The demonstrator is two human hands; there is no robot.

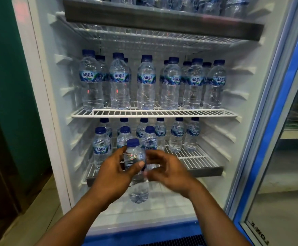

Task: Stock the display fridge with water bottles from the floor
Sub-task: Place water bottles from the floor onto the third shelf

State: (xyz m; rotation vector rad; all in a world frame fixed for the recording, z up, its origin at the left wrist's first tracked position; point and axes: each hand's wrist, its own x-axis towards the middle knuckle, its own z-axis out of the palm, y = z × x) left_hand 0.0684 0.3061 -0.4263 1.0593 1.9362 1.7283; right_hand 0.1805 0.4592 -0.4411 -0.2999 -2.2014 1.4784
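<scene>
One bottle (135,158) is held upright in front of the fridge (43,86), level with its lower shelf (194,157). The left hand (115,174) grasps it round the middle, thumb across the front, so the label is hidden. Its blue cap (133,142) stands clear above the hand, and its base hangs below, over the white fridge floor (171,206). The right hand (164,170) is just beside the bottle on the other side, fingers curled toward it. It is smeared by motion blur, so I cannot tell whether it touches or grips the bottle. Behind the hands, small bottles (176,137) stand on the lower shelf. Six are in a back row and three are nearer the front at the left. The third of these is partly covered by the held bottle, and the left hand covers the foot of the middle one. The right front of that shelf is bare wire. On the middle shelf (162,112) big bottles (145,82) stand in a front row of six with more behind them, mostly hidden apart from caps and slivers of label. The top shelf (162,20) carries further bottles, cut off by the upper edge so only their lower parts show. The blue-edged glass door (286,103) stands open at the right. The lettering at its foot is cut off, and what lies behind its glass is dim and hard to make out.
</scene>
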